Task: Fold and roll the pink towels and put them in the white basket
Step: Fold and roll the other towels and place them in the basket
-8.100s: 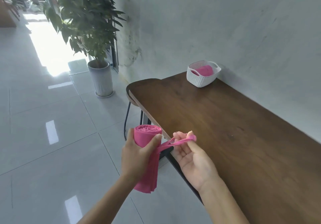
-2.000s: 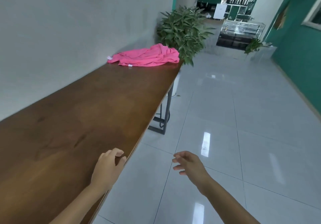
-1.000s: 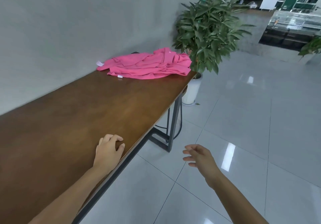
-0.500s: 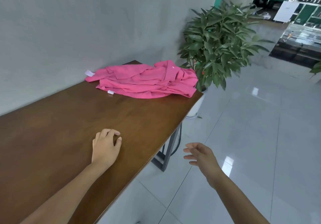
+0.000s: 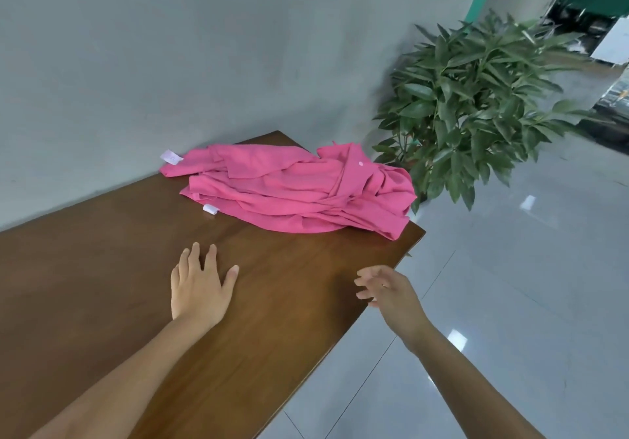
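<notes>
Several pink towels (image 5: 299, 193) lie in a loose, rumpled heap at the far end of the long brown table (image 5: 102, 268), close to the grey wall (image 5: 204, 46) and reaching the table's end edge on the right. You can see the heap is bright, even pink, creased into long folds, with layers lying one over another so that you cannot count them. One corner sticks out toward the wall with a white tag (image 5: 171, 157) on it, and a second small white tag (image 5: 210, 209) sits at the near edge of the heap, on the wood. A tiny pale dot shows on the cloth near the top right.

Behind the table's end stands a leafy green plant (image 5: 476, 98) on the glossy tiled floor (image 5: 510, 302).

Your left hand (image 5: 199, 288) is over the tabletop, palm down, fingers straight and slightly spread, holding nothing, short of the heap and not touching it. Your right hand (image 5: 391, 290) hangs over the table's front edge, blurred, fingers loosely spread and lightly bent, with nothing in it.
</notes>
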The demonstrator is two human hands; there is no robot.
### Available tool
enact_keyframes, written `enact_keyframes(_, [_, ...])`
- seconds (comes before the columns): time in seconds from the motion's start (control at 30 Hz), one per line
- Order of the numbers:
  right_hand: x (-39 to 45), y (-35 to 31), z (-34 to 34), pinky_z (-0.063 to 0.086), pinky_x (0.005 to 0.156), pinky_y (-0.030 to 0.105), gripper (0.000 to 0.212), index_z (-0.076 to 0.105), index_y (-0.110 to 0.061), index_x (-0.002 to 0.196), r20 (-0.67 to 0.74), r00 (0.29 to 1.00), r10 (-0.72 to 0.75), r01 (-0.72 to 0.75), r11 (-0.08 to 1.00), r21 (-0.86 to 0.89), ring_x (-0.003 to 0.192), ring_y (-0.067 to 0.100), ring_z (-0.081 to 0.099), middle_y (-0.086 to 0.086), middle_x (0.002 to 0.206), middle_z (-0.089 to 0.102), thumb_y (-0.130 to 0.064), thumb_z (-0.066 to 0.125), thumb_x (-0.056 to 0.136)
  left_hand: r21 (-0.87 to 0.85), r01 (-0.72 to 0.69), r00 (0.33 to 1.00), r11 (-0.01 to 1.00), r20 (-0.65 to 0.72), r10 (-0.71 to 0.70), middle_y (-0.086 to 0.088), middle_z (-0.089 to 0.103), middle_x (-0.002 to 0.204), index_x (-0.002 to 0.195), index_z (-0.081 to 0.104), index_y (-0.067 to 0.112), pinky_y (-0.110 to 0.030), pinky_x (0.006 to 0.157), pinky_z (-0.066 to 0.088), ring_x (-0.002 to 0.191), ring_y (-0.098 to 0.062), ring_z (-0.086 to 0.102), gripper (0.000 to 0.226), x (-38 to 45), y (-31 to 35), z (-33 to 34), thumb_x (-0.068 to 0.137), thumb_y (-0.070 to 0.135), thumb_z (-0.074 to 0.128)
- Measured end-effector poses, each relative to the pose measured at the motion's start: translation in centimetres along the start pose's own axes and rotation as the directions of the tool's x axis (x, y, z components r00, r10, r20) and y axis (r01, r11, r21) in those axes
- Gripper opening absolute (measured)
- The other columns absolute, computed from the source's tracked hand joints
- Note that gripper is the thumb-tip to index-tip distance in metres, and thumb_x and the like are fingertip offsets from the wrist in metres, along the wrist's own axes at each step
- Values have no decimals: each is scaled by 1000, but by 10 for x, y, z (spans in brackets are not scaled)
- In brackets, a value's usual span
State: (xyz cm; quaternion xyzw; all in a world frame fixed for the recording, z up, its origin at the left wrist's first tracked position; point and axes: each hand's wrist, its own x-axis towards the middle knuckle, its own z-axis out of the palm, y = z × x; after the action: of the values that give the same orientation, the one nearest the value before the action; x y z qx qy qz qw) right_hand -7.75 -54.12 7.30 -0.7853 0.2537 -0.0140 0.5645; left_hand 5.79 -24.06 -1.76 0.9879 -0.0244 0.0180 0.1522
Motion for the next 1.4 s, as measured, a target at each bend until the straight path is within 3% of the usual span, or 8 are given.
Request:
enact_keyframes(0.17, [80, -39, -10, 47, 77, 14, 13, 68, -11, 106, 33, 969, -244, 246, 959, -140, 94, 5, 64, -5, 104, 69, -13, 57, 101, 66, 21, 998, 998, -58, -17, -11, 21, 167, 159, 29, 20, -45, 124, 18, 155, -27, 13, 73, -2, 1, 9, 100, 64, 29])
enact_keyframes(0.33, [182, -72, -24, 43, 103, 37, 22, 66, -11, 118, 77, 839, -539, 491, 688, -535, 119, 22, 56, 3, 123, 65, -22, 58, 101, 63, 74, 994, 995, -84, -69, -5, 26, 165, 157, 35, 24, -43, 125, 17, 155, -22, 15, 71, -2, 6, 6, 98, 64, 36])
enact_keyframes(0.57, [283, -103, -25, 42, 104, 50, 50, 51, 0, 131, 48, 889, -456, 358, 625, -693, 122, 41, 51, 22, 129, 56, -41, 50, 104, 36, 99, 990, 994, -108, -95, 3, 26, 165, 156, 36, 30, -37, 126, 14, 154, -16, 13, 79, -3, 9, 3, 91, 74, 22])
enact_keyframes(0.73, [295, -101, -19, 52, 92, 45, 26, 71, -11, 106, 22, 881, -473, 390, 698, -601, 104, 36, 62, 13, 106, 71, -33, 60, 100, 26, 116, 988, 993, -108, -112, 7, 26, 164, 156, 35, 33, -35, 125, 13, 154, -13, 13, 79, -3, 10, 2, 89, 74, 24])
enact_keyframes(0.9, [281, -102, -20, 46, 78, 32, 14, 72, -7, 90, -1, 820, -572, 493, 707, -507, 86, 26, 63, 8, 91, 70, -16, 64, 98, 24, 125, 987, 992, -101, -122, 8, 26, 164, 155, 35, 35, -34, 125, 13, 154, -12, 13, 79, -3, 11, 1, 88, 75, 24])
enact_keyframes(1.07, [241, -106, -20, 53, 85, 38, 6, 69, -17, 91, -24, 777, -629, 599, 750, -281, 92, 17, 64, -4, 94, 70, -20, 67, 96, 21, 116, 989, 993, -93, -114, 6, 25, 165, 156, 34, 34, -35, 126, 12, 154, -13, 12, 81, -3, 10, 1, 88, 76, 20])
enact_keyframes(1.2, [187, -106, -8, 51, 86, 30, 5, 69, -19, 90, 48, 754, -656, 656, 744, -129, 93, 13, 65, -7, 92, 70, -16, 68, 94, -15, 89, 993, 996, -70, -90, 4, 22, 166, 157, 33, 32, -37, 126, 12, 155, -14, 10, 75, -4, 7, -1, 94, 73, 28])
enact_keyframes(1.4, [109, -88, 30, 48, 79, 17, 7, 69, -21, 89, 65, 745, -664, 667, 737, -112, 88, 7, 63, -7, 91, 68, -15, 70, 94, -445, 70, 996, 893, -21, -89, 10, 39, 156, 148, 47, 28, -34, 122, 24, 148, -12, 28, 52, -20, -11, -21, 99, 46, 56])
